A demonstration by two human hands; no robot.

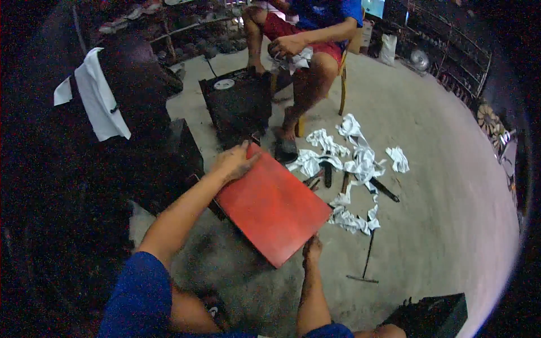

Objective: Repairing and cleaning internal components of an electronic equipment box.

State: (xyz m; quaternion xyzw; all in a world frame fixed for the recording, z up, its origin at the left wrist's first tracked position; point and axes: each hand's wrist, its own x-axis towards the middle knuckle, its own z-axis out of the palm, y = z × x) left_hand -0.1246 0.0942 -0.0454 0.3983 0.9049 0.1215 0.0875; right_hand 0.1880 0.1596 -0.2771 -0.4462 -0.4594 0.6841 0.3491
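Note:
I hold a red rectangular panel [273,205] tilted over the floor. My left hand [234,163] grips its far left part near the top corner, fingers curled over the edge. My right hand [313,248] holds the lower right edge, its fingers partly hidden by the panel. Just beyond the panel, white crumpled rags [363,166] lie on the concrete floor among dark bars and handles [383,188]. A thin T-shaped metal tool [369,265] rests right of my right hand.
A seated person [318,25] holds white rags, beside a black box [236,101]. Dark blocks [186,152] and a white cloth [101,96] are at left; a dark box [428,315] is at lower right. Racks [451,59] line the back.

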